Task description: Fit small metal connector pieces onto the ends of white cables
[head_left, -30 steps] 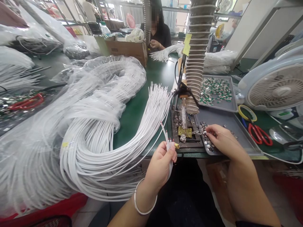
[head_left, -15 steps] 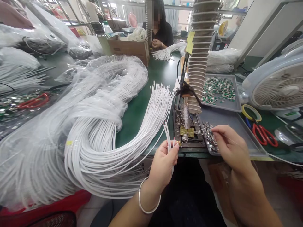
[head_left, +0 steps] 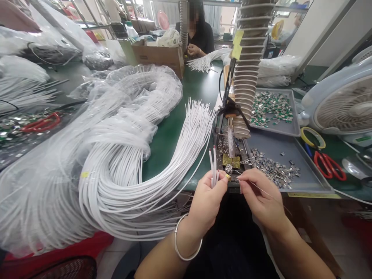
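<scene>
My left hand (head_left: 209, 197) is closed round a few white wires (head_left: 213, 164) whose stripped ends stick up above the fingers. My right hand (head_left: 258, 195) is pinched on a thin solder wire (head_left: 263, 190) and sits close beside the left, fingertips almost meeting at the table's front edge. Just behind both hands stands a soldering station (head_left: 229, 153) with a yellow sponge. A pile of small metal parts (head_left: 273, 167) lies on the grey tray (head_left: 308, 176) to the right.
A big bundle of white wires (head_left: 122, 155) in plastic fills the left. A ribbed duct (head_left: 247, 69), a second parts tray (head_left: 271, 110), a white fan (head_left: 345, 104), red scissors (head_left: 329, 164) and a tape roll (head_left: 313, 137) stand right. Another person (head_left: 197, 35) works at the far end.
My right hand left the grey tray and came left to meet my left hand. The left hand rose a little, its wire ends now more upright.
</scene>
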A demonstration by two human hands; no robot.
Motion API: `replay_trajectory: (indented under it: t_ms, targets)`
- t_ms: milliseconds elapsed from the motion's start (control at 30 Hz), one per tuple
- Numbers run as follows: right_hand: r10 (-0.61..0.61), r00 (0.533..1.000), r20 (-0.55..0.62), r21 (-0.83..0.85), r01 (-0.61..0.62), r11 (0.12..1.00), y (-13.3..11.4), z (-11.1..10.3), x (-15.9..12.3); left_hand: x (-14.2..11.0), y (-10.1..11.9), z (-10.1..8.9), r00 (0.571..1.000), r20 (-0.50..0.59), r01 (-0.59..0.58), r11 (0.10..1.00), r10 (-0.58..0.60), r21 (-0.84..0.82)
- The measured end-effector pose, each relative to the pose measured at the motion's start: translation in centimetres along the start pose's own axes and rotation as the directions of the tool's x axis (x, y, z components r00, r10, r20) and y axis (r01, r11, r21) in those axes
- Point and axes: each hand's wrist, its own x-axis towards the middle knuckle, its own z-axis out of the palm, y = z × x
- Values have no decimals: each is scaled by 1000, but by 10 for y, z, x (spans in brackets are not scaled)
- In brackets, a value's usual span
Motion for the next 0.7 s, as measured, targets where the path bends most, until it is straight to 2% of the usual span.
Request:
replay_trajectory:
  t_ms: [267,433,533,700]
  targets:
    - [-64,998,12,7,64,998,-3,6,3,0,0,2,997,76,-10,1000,10,3]
    - [-43,999,2,31,43,999,-3,9,-3,0,-2,0,998,56,27,999,-26,-21]
    - [13,1000,-15,65,-12,998,-2,10,-7,-1,-2,-1,998,57,20,1000,-20,0]
    - [203,978,-47,150,-194,969,1,11,-10,-2,-5,-4,992,124,17,999,-22,41]
